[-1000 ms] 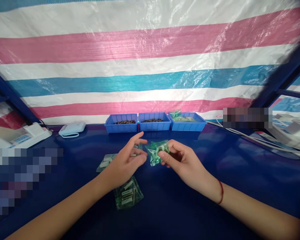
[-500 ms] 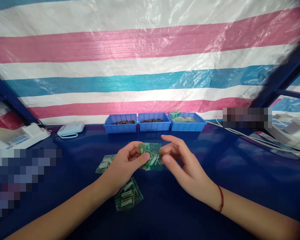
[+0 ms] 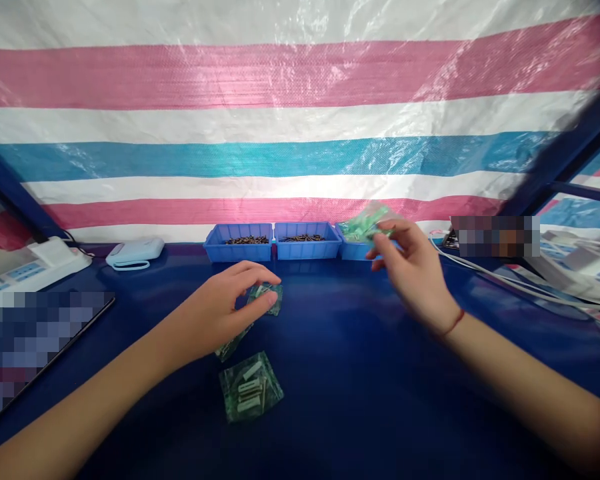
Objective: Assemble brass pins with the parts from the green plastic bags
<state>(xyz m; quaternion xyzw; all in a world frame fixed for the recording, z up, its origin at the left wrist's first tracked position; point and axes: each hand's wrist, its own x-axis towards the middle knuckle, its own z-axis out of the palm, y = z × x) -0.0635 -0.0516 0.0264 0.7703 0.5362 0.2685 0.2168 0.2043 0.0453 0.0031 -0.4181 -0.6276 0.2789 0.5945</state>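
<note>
My right hand (image 3: 405, 257) pinches a green-tinted plastic bag (image 3: 367, 223) at the back right, over the right blue bin (image 3: 355, 251). Motion blurs that bag, so its contents are unclear. Thumb and fingers apart, my left hand (image 3: 230, 303) hovers over the table. A small zip bag (image 3: 273, 300) with pale pieces shows just beyond its thumb and fingers. Below the hand lies a second zip bag (image 3: 231, 345), partly hidden by it. Nearer to me, a third zip bag (image 3: 251, 388) lies flat, with white wall plugs and screws visible inside.
Dark screws fill part of the left blue bin (image 3: 237, 253) and the middle blue bin (image 3: 307, 251). A light blue device (image 3: 136, 252) and a power strip (image 3: 43, 270) are at left. White cables (image 3: 505, 285) run along the right side of the blue table (image 3: 350, 373).
My right hand has moved up and right to the right bin, where it now holds a bag. My left hand has shifted slightly left and opened from the bag it gripped.
</note>
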